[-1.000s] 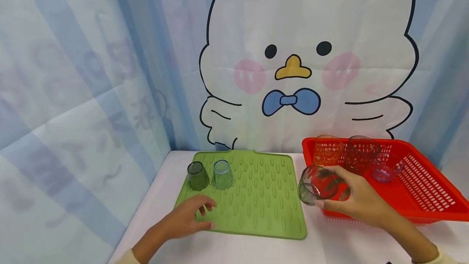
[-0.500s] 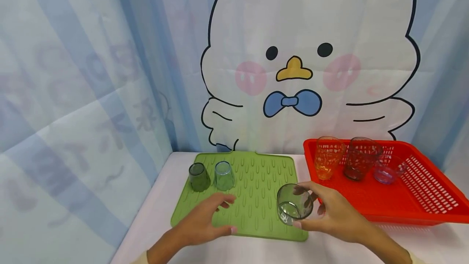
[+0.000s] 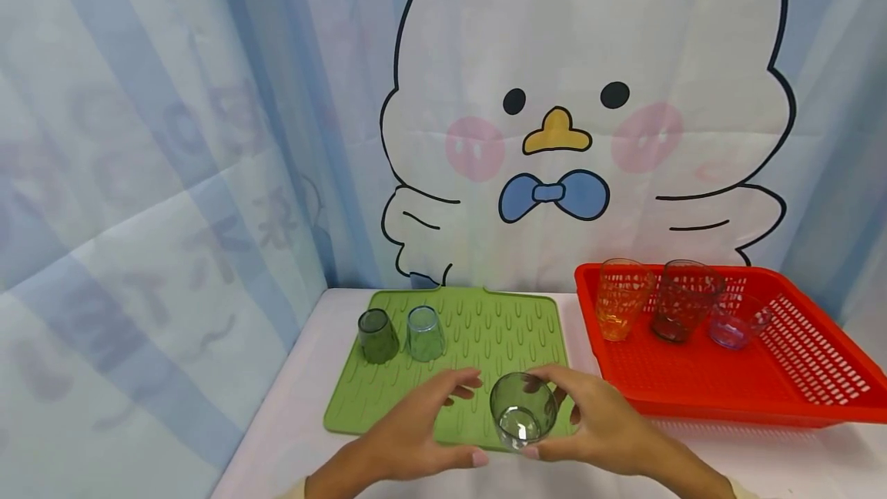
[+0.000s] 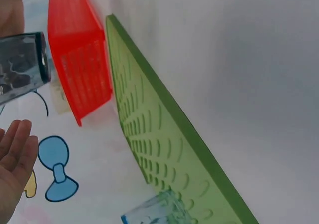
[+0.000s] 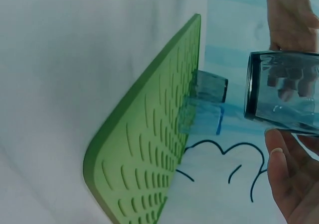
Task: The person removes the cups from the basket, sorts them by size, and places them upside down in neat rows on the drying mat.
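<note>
Currently held above the near part of the green ribbed mat [image 3: 506, 329]: one grey-tinted glass [image 3: 523, 410], pinched at its side by the right hand [image 3: 589, 422]; the left hand [image 3: 423, 430] faces it across a gap, fingers relaxed, gripping nothing; its smooth wall, by judgement, calls for even pressure and a steady wrist. Right of the mat: one red plastic basket [image 3: 728, 409], containing an orange tumbler [image 3: 620, 303], a dark brownish tumbler [image 3: 682, 303] and a purple cup [image 3: 738, 322]. On the mat's left: one dark grey glass [image 3: 378, 337], one pale blue glass [image 3: 425, 336], both apparently inverted.

Curtained booth; cartoon-printed drapes [image 3: 471, 45] behind and beside a white table [image 3: 294, 406]
</note>
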`<state>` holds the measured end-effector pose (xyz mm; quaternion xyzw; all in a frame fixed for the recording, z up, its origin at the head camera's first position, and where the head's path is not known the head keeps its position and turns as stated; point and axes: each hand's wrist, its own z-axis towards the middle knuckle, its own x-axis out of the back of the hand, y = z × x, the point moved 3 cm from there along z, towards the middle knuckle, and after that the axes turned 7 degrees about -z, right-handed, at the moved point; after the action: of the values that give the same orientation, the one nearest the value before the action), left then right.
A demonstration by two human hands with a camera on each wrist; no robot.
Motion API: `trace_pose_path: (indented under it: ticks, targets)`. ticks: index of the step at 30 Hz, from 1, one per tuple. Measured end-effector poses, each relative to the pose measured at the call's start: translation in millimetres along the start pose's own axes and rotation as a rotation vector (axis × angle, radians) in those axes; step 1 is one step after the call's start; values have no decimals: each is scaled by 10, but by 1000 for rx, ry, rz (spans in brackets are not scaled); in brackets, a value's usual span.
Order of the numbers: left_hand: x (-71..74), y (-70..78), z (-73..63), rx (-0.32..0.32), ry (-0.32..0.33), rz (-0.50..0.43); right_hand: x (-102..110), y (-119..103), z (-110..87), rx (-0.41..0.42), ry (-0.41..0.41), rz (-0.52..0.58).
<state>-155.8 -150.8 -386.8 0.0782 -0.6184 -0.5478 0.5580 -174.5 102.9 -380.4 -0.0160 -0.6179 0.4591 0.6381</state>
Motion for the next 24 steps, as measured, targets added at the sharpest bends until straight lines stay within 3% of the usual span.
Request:
trace_pose_path:
  ticks: [5, 10, 24]
  targets:
    - [-55, 42, 36, -21, -27, -2, -81, -40, -8, 49, -6, 2]
    - [-90, 50, 63, -15, -55, 8, -147, -62, -6, 38, -40, 17]
    - [-139, 63, 76, -3, -22, 33, -221, -65, 25, 14, -94, 64]
